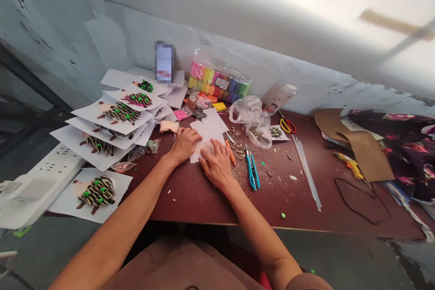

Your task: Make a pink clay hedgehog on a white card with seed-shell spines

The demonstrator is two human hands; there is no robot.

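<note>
White paper sheets (211, 123) lie on the dark red table in front of me. On the left edge of the sheets rests my left hand (185, 145), palm down. My right hand (217, 163) is spread over the lower part of the paper, its fingers apart, beside a faint patterned patch (207, 147). An orange pen (230, 152) lies just right of my right hand, and farther right is a blue cutter (252, 172). Sunflower seeds (240, 150) are scattered between them. Past my left hand sits a pale lump of clay (169, 126).
Stacked papers with seed-covered hedgehogs (120, 113) stand at left, near a power strip (44, 181). Colored clay packs (219, 81), a phone (165, 62) and a bottle (280, 99) are at the back. Scissors (287, 125), glue sticks (306, 172) and a glue gun (351, 164) lie right.
</note>
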